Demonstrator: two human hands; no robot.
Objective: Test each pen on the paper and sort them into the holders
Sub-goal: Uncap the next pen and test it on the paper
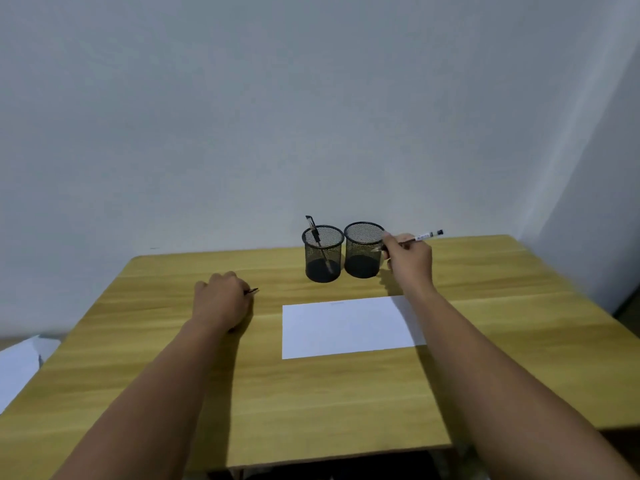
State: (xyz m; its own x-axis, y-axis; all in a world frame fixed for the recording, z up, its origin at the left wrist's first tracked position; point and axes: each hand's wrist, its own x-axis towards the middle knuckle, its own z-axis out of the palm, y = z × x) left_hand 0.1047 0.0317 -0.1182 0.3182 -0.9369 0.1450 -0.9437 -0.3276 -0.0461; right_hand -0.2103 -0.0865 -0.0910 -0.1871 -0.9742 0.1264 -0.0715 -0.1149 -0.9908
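Note:
Two black mesh holders stand side by side at the back of the wooden table (pixel 346 403). The left holder (pixel 322 254) has one black pen (pixel 314 233) leaning in it. The right holder (pixel 363 250) looks empty. My right hand (pixel 408 259) is beside the right holder's rim and grips a clear pen with a black cap (pixel 427 235), its capped end pointing right. My left hand (pixel 221 301) rests on the table to the left, closed over a dark pen whose tip (pixel 252 291) sticks out. A white sheet of paper (pixel 349 327) lies in front of the holders.
A grey wall rises right behind the table. White sheets or a box (pixel 20 365) lie off the table's left edge. The table's near edge runs along the bottom of the view.

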